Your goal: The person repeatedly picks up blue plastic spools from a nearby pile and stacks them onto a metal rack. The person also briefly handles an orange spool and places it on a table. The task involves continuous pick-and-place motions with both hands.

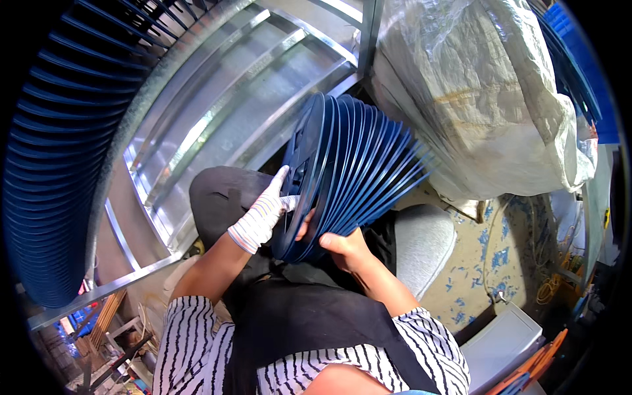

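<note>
Stack of thin, round, dark-blue discs (368, 164) fans out above the person's dark-trousered lap (214, 194). White-gloved left hand (262, 214) grasps its left rim; bare right hand (342, 249) clasps its near edge — thumb outside. Ahead, rightward, stands a bulky, whitish sack (467, 125); to the left — a shiny, barred metal frame (217, 174) and a long row of dark-blue discs (62, 171).

Right hand (345, 250): fingers partly hidden among blue ribbed discs (368, 164); far disc edges blurred, count indistinct. Left of left hand (260, 217): dark-blue disc row (72, 164), cropped at top. Beyond right hand: white plastic sack (487, 99), top cropped. Lower left of left hand: clutter (99, 336), too small to identify.
</note>
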Available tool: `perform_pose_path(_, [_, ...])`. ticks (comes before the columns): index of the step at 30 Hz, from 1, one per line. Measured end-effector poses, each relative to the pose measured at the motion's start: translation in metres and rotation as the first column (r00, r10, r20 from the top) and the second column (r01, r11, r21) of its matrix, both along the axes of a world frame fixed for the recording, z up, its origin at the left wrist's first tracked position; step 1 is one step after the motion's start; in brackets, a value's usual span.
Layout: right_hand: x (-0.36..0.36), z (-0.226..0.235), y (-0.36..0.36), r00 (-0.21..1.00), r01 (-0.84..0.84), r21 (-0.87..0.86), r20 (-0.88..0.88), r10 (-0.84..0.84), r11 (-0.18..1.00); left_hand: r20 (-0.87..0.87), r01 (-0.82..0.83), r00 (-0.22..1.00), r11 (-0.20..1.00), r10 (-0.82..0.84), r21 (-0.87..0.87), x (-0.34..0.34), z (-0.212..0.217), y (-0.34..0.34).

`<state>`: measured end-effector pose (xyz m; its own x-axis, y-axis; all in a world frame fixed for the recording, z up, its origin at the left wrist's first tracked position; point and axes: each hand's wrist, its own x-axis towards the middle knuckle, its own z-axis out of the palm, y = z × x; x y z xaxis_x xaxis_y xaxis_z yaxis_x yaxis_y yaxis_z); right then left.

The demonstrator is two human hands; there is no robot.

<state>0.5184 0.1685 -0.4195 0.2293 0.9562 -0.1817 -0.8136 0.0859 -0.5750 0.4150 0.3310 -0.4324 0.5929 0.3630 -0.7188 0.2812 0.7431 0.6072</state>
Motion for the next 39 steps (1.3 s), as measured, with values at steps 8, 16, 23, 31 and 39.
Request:
perform_pose_path(8, [0.009,0.012,-0.023,0.985,0.155,-0.043,-0.072,-0.158,0.987,0.232,-0.041,0.967,0.963,0.105,-0.266,-0.039,0.040,0.063])
perform_pose_path(16, [0.004,0.014,-0.041,0.970,0.222,-0.025,-0.096,-0.223,0.975,0.568,-0.004,0.809,0.967,0.153,-0.255,-0.054,0.010,0.091])
perform_pose_path(23, [0.000,0.001,-0.045,0.963,0.256,-0.086,-0.065,-0.262,0.963,0.653,0.016,0.738,0.963,0.170,-0.268,-0.022,-0.005,0.093])
perform_pose_path(31, [-0.002,-0.001,-0.048,0.963,0.177,-0.077,-0.194,-0.188,0.981,0.660,-0.063,0.748,0.998,0.068,-0.030,0.109,-0.033,0.234])
perform_pose_path(39, [0.002,-0.025,-0.045,0.975,0.020,-0.273,-0.208,-0.079,0.962,0.469,-0.403,0.828,0.908,0.306,0.119,0.270,-0.053,0.363])
